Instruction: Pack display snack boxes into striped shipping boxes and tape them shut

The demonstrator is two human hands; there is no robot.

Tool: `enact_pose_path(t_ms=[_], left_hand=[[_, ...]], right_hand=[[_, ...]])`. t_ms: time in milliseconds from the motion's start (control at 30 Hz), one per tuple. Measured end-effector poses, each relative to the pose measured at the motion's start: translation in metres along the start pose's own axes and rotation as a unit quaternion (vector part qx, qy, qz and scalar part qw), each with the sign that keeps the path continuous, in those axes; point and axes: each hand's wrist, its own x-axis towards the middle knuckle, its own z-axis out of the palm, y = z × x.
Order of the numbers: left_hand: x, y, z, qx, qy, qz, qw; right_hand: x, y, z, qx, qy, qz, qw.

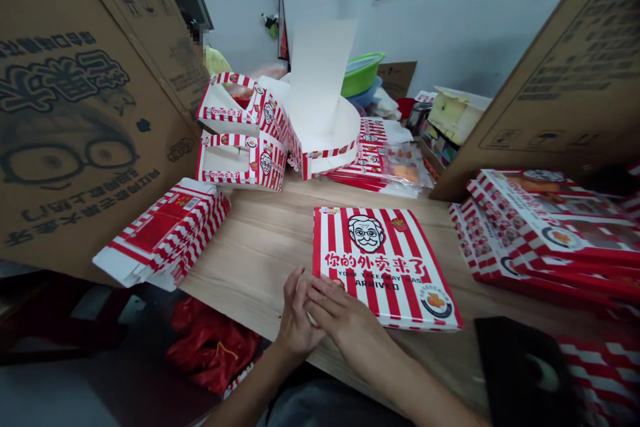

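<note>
A flat red-and-white striped takeaway box [385, 260] lies on the wooden table [260, 247] in front of me. My right hand [335, 307] rests with fingers stretched out on the box's near left corner. My left hand [296, 313] lies beside it at the box's left edge, fingers extended and touching the right hand. Neither hand grips anything.
Folded boxes [240, 133] stand stacked at the back left, with a pile of flat blanks [165, 233] over the table's left edge. More flat boxes [545, 233] are piled at right. Large cardboard sheets [75, 120] lean at both sides. A red bag [210, 340] lies below.
</note>
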Motion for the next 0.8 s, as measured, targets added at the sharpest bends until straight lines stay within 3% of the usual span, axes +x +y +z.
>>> enact_pose_path(t_ms=[200,367,467,600,700,800], left_hand=[[0.016,0.001,-0.005,-0.006,-0.057,0.056,0.997],[0.023,-0.002,-0.017,0.022,-0.107,0.047,0.993],[0.028,0.000,-0.024,0.028,-0.104,0.065,0.992],[0.041,0.018,-0.024,0.052,-0.078,0.090,0.991],[0.051,0.039,-0.014,0.094,-0.124,0.127,0.980],[0.060,0.053,-0.001,0.115,-0.163,0.158,0.967]], right_hand=[[-0.011,0.005,-0.010,0.049,-0.026,-0.007,0.998],[-0.050,0.011,-0.015,-0.113,0.044,0.072,0.990],[-0.079,0.016,-0.014,-0.118,0.091,0.117,0.982],[-0.086,0.018,-0.014,-0.055,0.143,0.120,0.981],[-0.083,0.014,-0.023,-0.015,0.138,0.116,0.984],[-0.102,0.006,-0.043,-0.027,0.156,0.195,0.968]])
